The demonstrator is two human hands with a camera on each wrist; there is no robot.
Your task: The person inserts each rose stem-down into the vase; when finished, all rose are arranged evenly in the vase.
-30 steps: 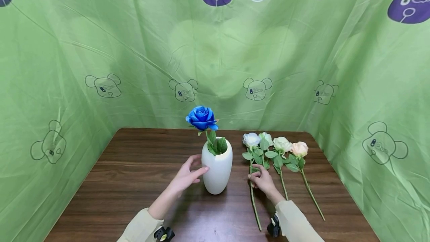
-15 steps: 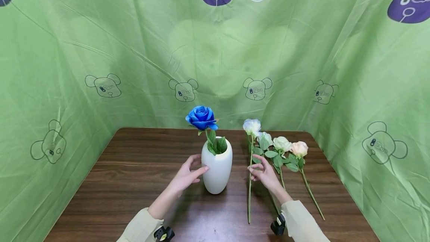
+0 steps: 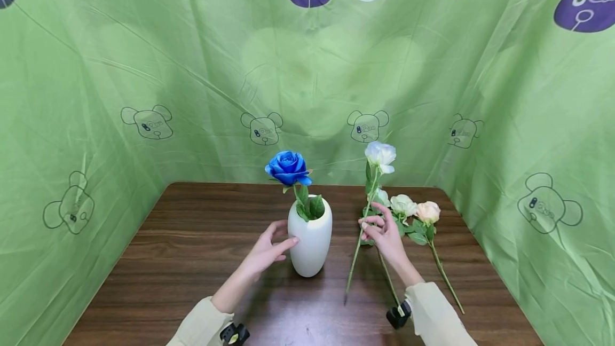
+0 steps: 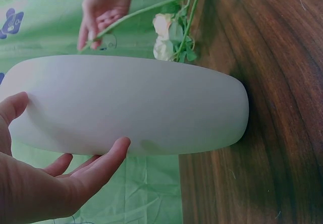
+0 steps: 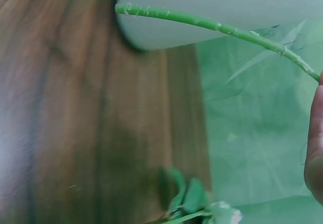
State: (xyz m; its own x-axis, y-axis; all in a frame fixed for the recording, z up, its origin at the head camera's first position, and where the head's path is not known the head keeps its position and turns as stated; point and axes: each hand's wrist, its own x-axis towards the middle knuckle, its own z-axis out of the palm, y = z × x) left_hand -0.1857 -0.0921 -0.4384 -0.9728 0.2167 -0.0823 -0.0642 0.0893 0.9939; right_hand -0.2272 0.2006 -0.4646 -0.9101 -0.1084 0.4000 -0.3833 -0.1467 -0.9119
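A tall white vase [image 3: 310,247] stands upright on the wooden table, with a blue rose [image 3: 289,168] leaning in its mouth. My left hand [image 3: 267,248] holds the vase's left side, thumb on the front and fingers around behind. To the right of the vase, my right hand [image 3: 387,233] pinches the green stem of a pale bluish-white rose [image 3: 381,157]. This rose is raised at a tilt, bloom up and away, stem end down toward the left. In the right wrist view the bare stem [image 5: 217,26] passes in front of the vase, and only a fingertip shows.
On the table's right lie a cream rose [image 3: 404,205], a peach rose [image 3: 428,212] and a pale rose [image 3: 380,197] partly hidden behind the right hand. Green printed cloth [image 3: 307,84] hangs around the table [image 3: 192,239] at the back and sides.
My right hand has lifted the bluish-white rose off the table and tilted it, its bloom rising and shifting right while the stem end swung left. The left hand and vase have stayed still.
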